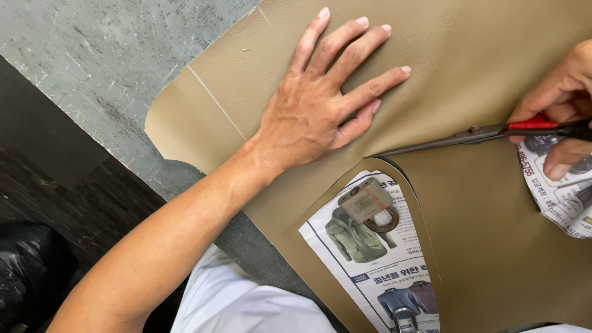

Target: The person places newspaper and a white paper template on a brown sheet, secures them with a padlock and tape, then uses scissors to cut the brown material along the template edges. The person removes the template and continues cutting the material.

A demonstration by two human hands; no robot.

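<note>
One olive-tan leatherette sheet (468, 55), one pair of red-handled scissors (493, 131) at three o'clock gripped by the right hand (564, 102); left hand (317, 105) lay flat, fingers spread wide, empty.

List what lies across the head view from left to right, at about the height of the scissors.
Grey worktable → left hand, flat on the tan leather sheet → scissors → right hand.
</note>
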